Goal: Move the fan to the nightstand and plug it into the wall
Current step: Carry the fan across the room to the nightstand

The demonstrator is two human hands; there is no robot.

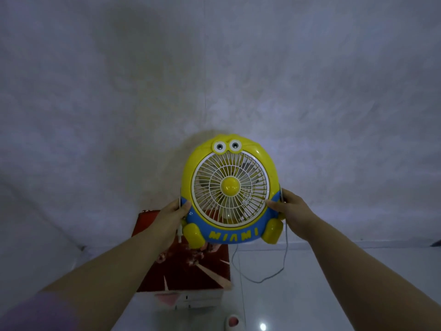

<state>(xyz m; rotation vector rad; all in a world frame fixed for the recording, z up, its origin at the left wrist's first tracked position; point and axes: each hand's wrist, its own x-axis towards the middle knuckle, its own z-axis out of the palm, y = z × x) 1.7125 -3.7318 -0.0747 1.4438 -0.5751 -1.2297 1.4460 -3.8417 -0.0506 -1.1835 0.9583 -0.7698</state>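
Glossy yellow and blue plastic fan (230,192) with white plastic grille (210,187), smooth grey cord (282,259), matt mottled wall (214,68), shiny reflective tile floor (334,295), red printed nightstand top (186,271).

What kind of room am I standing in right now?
Probably a room in a home, maybe a bedroom. You see a bare pale wall, a glossy white tiled floor, and a small low stand with a red patterned top against the wall, under the fan.

Home room: bare pale wall (95,91), glossy tiled floor (334,283), slipper (232,322) (pink).
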